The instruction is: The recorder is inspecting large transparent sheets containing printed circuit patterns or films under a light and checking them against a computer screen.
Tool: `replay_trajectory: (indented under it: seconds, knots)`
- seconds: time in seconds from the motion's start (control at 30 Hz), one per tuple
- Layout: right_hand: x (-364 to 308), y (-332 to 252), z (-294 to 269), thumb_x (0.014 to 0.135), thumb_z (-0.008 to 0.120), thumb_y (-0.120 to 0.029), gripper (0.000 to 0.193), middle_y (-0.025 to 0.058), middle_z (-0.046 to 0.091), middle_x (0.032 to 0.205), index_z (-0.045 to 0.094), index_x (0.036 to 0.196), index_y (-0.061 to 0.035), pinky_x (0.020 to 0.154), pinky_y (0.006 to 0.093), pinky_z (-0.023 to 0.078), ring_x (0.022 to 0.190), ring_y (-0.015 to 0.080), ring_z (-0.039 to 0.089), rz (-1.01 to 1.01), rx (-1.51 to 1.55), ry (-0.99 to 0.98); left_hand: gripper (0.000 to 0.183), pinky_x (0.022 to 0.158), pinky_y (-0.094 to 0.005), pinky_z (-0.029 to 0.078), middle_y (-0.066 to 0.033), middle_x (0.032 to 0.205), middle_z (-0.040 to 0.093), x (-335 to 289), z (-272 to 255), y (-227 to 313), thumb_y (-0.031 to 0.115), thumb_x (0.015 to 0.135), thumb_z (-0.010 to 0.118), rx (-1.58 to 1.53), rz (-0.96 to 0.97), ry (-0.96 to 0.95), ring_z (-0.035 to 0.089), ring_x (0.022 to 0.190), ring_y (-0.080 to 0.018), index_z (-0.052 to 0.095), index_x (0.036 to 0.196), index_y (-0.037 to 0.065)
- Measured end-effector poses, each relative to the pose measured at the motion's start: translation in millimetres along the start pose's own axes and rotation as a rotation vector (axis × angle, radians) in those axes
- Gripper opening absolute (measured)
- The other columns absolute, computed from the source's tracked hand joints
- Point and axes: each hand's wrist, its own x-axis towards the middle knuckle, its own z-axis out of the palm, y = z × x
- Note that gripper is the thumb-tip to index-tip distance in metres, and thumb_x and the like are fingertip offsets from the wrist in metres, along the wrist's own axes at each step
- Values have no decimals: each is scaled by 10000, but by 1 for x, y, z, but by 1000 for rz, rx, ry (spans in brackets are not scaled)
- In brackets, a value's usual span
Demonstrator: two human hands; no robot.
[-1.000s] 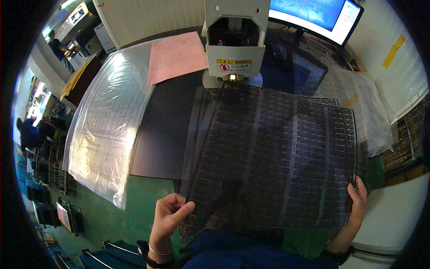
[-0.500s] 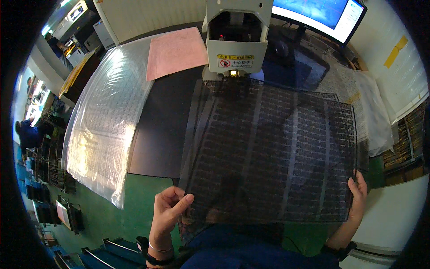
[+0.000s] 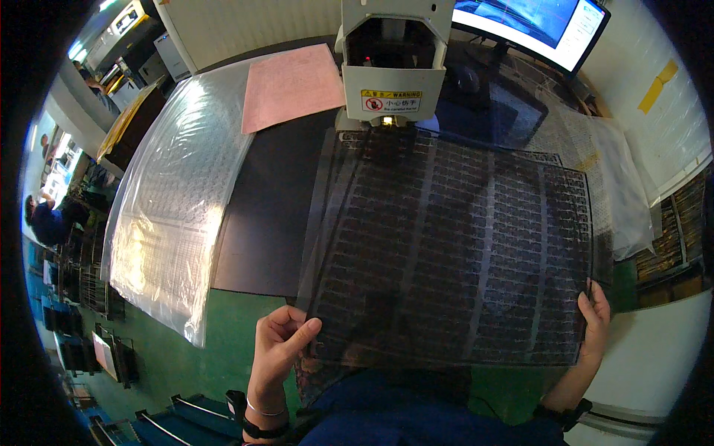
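Observation:
A large dark, see-through film sheet [image 3: 446,260] with rows of a fine printed pattern spreads in front of me. My left hand [image 3: 281,346] pinches its near left corner, thumb on top and fingers beneath. At the right edge, near the front, my right hand [image 3: 593,320] grips the sheet between thumb and fingers. The far edge lies under the head of a pale machine [image 3: 392,93], where a small yellowish light glows. Toward me, the sheet hangs past the black tabletop [image 3: 271,208], over my lap.
Left of the sheet lie a clear plastic bag with sheets [image 3: 171,201] and pink paper [image 3: 294,88]. A monitor [image 3: 535,30] and a mouse [image 3: 467,80] stand at the back right, by crumpled clear plastic [image 3: 625,186]. Racks [image 3: 97,286] line the left; another person [image 3: 48,219] is far off.
The film sheet has slid slightly away from me, toward the machine, with both hands still on it. The picture on the monitor has changed from plain blue to dark streaks.

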Motion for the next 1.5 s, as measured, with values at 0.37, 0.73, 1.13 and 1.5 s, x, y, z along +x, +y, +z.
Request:
replay_trajectory:
  seconds: [0.37,0.73,1.13,1.5]
  knots:
    - [1,-1,1,809,555,-89,312,21,575,960,512,1106,-2,764,219,413,822,99,534,10,3,0,148,424,-164,339,-12,574,568,3,-6,-6,89,770,652,32,37,-6,481,472,-31,548,707,5]
    - [1,1,-3,814,545,-83,318,22,572,965,506,1119,-2,768,219,412,836,99,532,-9,-60,22,159,434,-163,321,-1,578,568,2,-5,-5,97,765,661,5,42,-10,462,478,-22,546,692,16]
    - [1,-2,-3,805,553,-94,307,24,565,943,512,1096,-4,767,226,400,835,105,523,3,-46,7,155,369,-180,334,-2,553,547,2,-3,-4,108,774,654,-13,2,-6,463,413,-43,543,724,13]
    - [-20,7,-29,722,558,-8,534,90,535,1095,397,1228,51,888,272,365,970,166,512,3,-69,-7,308,466,-326,522,-94,649,587,-35,-19,-21,267,837,557,-110,-214,-133,598,532,-177,542,804,-39]
